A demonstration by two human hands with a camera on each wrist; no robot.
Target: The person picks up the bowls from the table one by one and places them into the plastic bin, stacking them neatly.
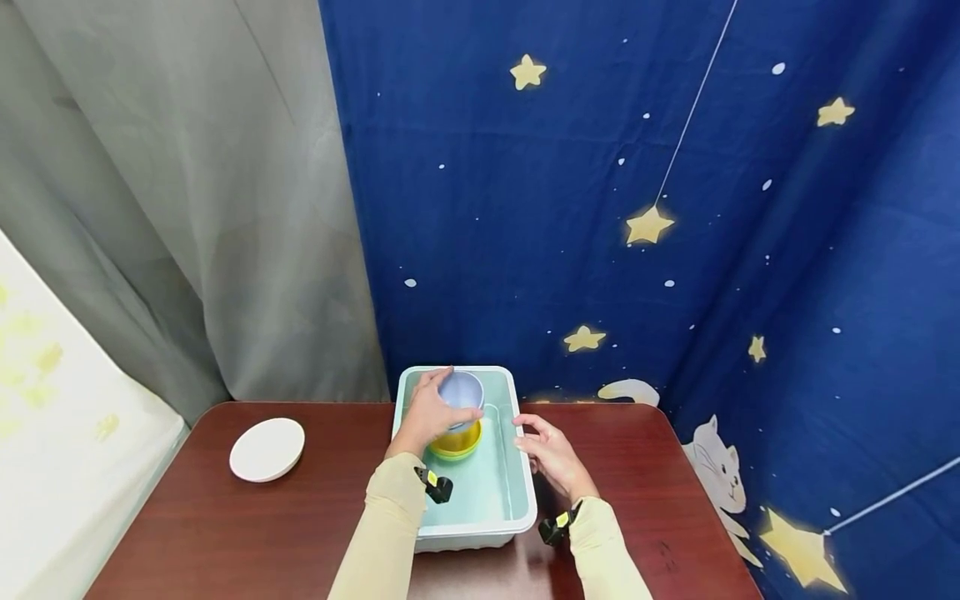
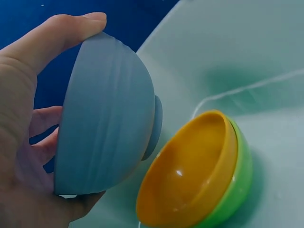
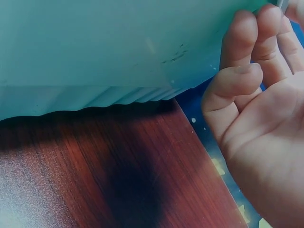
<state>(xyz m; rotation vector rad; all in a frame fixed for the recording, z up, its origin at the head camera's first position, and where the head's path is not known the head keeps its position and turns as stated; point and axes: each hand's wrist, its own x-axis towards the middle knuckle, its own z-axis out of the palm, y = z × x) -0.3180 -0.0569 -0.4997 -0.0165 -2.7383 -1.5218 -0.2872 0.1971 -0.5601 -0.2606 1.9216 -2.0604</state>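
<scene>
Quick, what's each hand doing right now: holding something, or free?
Left hand: holding the light blue bowl.
Right hand: at the right edge of the plastic tub; whether it grips it cannot be told.

Left hand [image 2: 14,121] holds a blue bowl [image 2: 104,118] near two nested bowls

The thumb [image 2: 61,31] lies on the rim, and fingers [image 2: 46,146] show at its open side. Its foot faces a yellow bowl [image 2: 185,175] sitting inside a green bowl [image 2: 244,173], within a pale tub [image 2: 266,42]. Dark blue curtain [image 2: 130,16] shows past the tub's edge.
</scene>
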